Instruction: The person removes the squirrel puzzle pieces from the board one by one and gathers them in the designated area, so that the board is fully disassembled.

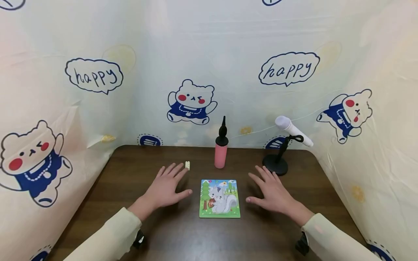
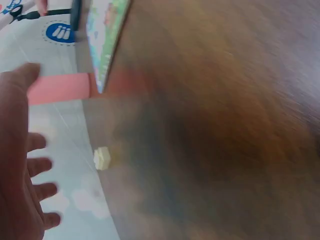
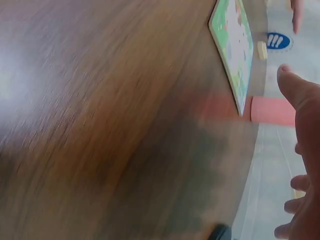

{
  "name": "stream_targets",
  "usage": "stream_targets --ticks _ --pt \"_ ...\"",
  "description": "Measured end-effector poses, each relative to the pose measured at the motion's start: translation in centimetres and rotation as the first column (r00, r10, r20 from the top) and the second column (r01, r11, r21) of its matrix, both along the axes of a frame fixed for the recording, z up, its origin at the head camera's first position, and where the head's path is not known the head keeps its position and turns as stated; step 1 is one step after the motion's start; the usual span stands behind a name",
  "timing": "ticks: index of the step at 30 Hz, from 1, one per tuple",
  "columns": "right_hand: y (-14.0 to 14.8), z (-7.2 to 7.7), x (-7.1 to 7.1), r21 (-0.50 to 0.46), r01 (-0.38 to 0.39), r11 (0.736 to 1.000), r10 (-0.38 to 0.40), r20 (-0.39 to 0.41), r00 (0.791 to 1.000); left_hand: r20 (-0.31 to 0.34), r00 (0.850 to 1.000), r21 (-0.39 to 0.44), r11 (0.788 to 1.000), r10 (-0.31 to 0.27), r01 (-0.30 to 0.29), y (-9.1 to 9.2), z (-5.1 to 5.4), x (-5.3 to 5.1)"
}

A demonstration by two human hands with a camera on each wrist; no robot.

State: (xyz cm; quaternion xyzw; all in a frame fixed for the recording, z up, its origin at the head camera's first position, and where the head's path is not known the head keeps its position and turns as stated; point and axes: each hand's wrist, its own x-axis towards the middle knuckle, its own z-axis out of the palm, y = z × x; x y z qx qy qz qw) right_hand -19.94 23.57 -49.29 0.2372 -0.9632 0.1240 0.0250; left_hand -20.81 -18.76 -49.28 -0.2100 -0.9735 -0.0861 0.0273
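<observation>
The picture board (image 1: 220, 198) is laid flat on the table (image 1: 183, 239), between the left hand (image 1: 164, 190) and the right hand (image 1: 272, 192), perhaps so that it can be reached from both sides. Both hands are held with fingers spread, nothing being gripped.

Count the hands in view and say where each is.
2. The left hand is left of the squirrel board, by the pale block; the right hand is right of it, near the microphone stand.

Spread hands (image 1: 166, 190) either side of a squirrel picture (image 1: 220, 198)
</observation>
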Motion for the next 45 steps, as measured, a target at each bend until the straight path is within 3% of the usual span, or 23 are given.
stream_targets --ticks 4,8,12,15,19,25,32,39,45 --pt "-1.8 0.4 -0.4 -0.028 -0.051 0.998 0.052 0.031 0.998 0.056 0.998 0.053 0.998 -0.034 0.031 1.3 1.4 -0.9" --pt "-3.8 0.1 -0.8 -0.034 -0.083 0.996 0.086 0.096 0.992 0.160 0.987 0.123 0.992 -0.018 -0.002 3.0 2.1 -2.2" --pt "-5.8 -0.8 -1.1 -0.026 -0.119 0.993 0.122 0.159 0.980 0.262 0.965 0.194 0.980 -0.015 -0.037 4.7 2.2 -3.5" --pt "-7.1 -1.6 -1.4 -0.048 -0.158 0.986 0.164 0.183 0.969 0.294 0.955 0.242 0.970 -0.045 -0.028 5.7 1.9 -4.4" --pt "-8.3 -2.2 -1.4 -0.065 -0.208 0.976 0.218 0.223 0.950 0.308 0.947 0.286 0.958 -0.086 -0.006 6.8 1.6 -4.9" --pt "-9.4 -2.7 -0.9 0.022 -0.272 0.962 0.257 0.263 0.930 0.339 0.936 0.312 0.950 -0.089 -0.022 7.5 0.8 -5.3" --pt "-10.0 -2.9 -0.6 0.045 -0.275 0.960 0.254 0.262 0.931 0.371 0.926 0.326 0.943 -0.069 -0.060 7.5 -0.2 -5.6" --pt "-10.2 -3.0 -0.5 0.028 -0.266 0.963 0.252 0.246 0.936 0.346 0.933 0.299 0.954 -0.093 -0.016 8.4 -1.2 -5.7" --pt "-10.5 -3.4 -0.4 0.027 -0.274 0.961 0.259 0.253 0.932 0.363 0.923 0.282 0.959 -0.131 0.025 9.4 -1.8 -5.5"
